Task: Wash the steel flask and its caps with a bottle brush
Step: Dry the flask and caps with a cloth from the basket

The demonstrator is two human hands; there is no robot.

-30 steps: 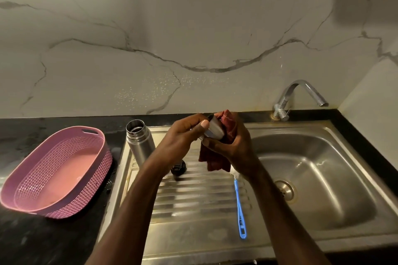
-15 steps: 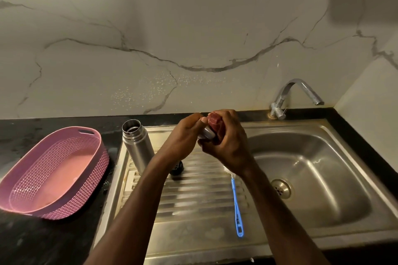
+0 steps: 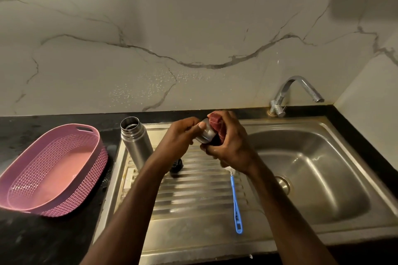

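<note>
Counter: a black worktop runs along the near and left edge, with the steel sink unit set into it.
Drainboard: the ribbed steel drainboard lies nearest, left of the basin.
Brush: the bottle brush lies flat on the drainboard's right part, blue handle toward the viewer; its bristle end is tucked under the right wrist and mostly hidden.
Basket: a pink plastic basket sits on the worktop, left of the drainboard and just beside it.
Black cap: a small black cap rests on the drainboard beside the flask's base, partly hidden by the left forearm.
Flask: the steel flask stands upright at the drainboard's far left corner, mouth open.
Left hand: the left hand grasps a steel cap, thumb on its side, held in the air above the drainboard.
Right hand: the right hand clutches a dark red cloth bunched against the cap's end.
Basin: the sink basin lies right of the hands, drain at its bottom.
Tap: a chrome tap rises behind the basin, spout pointing right.
Wall: a pale marble wall with grey veins stands farthest back.
</note>
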